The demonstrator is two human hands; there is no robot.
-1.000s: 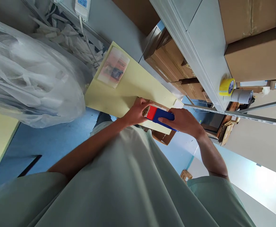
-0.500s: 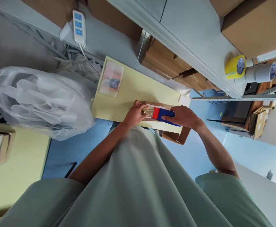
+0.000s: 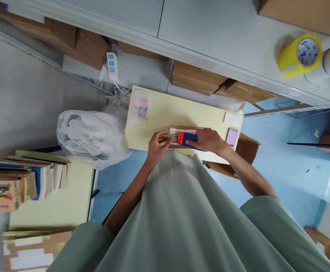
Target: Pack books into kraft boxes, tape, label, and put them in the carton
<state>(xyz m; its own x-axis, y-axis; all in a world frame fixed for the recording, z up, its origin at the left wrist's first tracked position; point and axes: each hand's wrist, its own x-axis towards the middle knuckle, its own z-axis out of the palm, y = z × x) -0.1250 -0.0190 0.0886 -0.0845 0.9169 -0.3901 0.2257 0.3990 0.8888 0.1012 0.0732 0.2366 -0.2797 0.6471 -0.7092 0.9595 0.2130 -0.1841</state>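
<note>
My right hand [image 3: 208, 139] is closed around a blue-and-red tape dispenser [image 3: 191, 139], which lies low over an open, narrow cardboard box [image 3: 183, 126] with white pieces in it. From the red end, shiny clear tape [image 3: 173, 136] reaches toward my left hand [image 3: 158, 146]. The thumb and fingers of that hand are bent around the tape at the box's left end. Beneath the box is a pale yellow table [image 3: 159, 109]. My right hand hides part of the dispenser and the box's right end.
On the table lie a phone [image 3: 232, 137], a white card [image 3: 233, 118] and a clear packet [image 3: 140, 107]. A stuffed plastic bag [image 3: 93, 136] stands left, near stacked books [image 3: 40, 177]. An open carton [image 3: 247, 153] sits right. The shelf [image 3: 210, 37] holds tape rolls [image 3: 301, 54].
The view has shifted, bringing the phone and the stacked books into sight. My left fingers sit a little looser at the tape; my right hand keeps its hold on the dispenser.
</note>
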